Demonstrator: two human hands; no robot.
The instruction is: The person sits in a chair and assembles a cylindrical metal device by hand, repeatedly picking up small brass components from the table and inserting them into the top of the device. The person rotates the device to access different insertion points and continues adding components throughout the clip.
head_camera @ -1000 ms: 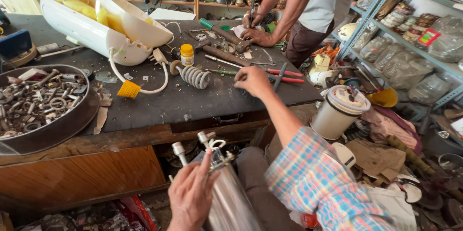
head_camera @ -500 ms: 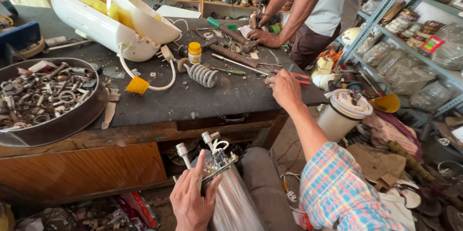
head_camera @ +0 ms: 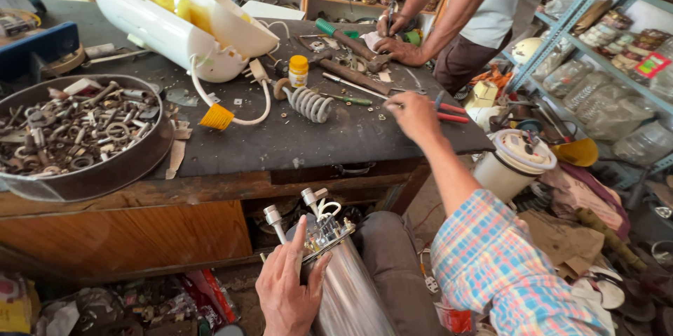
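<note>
Left hand (head_camera: 286, 287), bottom centre of frame: fingers spread and half-curled around the top end of a shiny steel cylinder (head_camera: 347, 287), index finger up along its rim, thumb on the near side — gripping it. Palm faces right, wrist enters from the bottom edge.

Cylinder lies tilted across the lap, long axis running from bottom centre up and left; its capped end with two white-tipped metal terminals (head_camera: 275, 218) and a wire loop points toward the wooden bench front (head_camera: 126, 231).

Right hand (head_camera: 413, 115), centre-right: arm in plaid sleeve (head_camera: 498, 266) stretched up from lower right, forearm nearly straight, hand palm-down on the dark bench top (head_camera: 336, 136). Fingers curled over red-handled pliers (head_camera: 449, 108) — touching them; whether closed tight, cannot tell.

Near it on the bench: a grey coil spring (head_camera: 310, 103), a small yellow-capped bottle (head_camera: 298, 71), a green-handled screwdriver (head_camera: 347, 99). Left edge: round metal pan of nuts and washers (head_camera: 70, 136). Upper left: white plastic housing (head_camera: 179, 24). Top right: another person's hands (head_camera: 396, 45) on the bench, well apart.
</note>
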